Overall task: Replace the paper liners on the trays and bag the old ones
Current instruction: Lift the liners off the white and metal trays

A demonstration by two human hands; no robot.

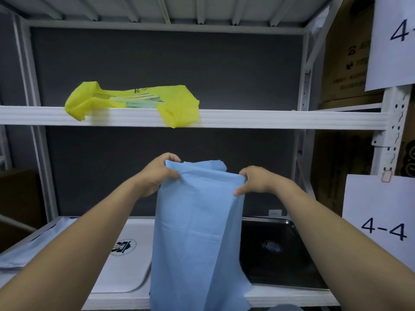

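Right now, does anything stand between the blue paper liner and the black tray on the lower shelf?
Nothing visible does. The left hand and the right hand pinch the blue paper liner at its top edge; it hangs before the left side of the black tray and hides that part. The rest holds nothing.

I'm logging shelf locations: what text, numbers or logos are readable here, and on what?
"4-4": lower white paper sheet, at the right.
"4-", cut by the frame edge: upper white paper sheet.
Too blurred to read: cardboard box print, yellow bag mark, round logos on white tray and black tray.
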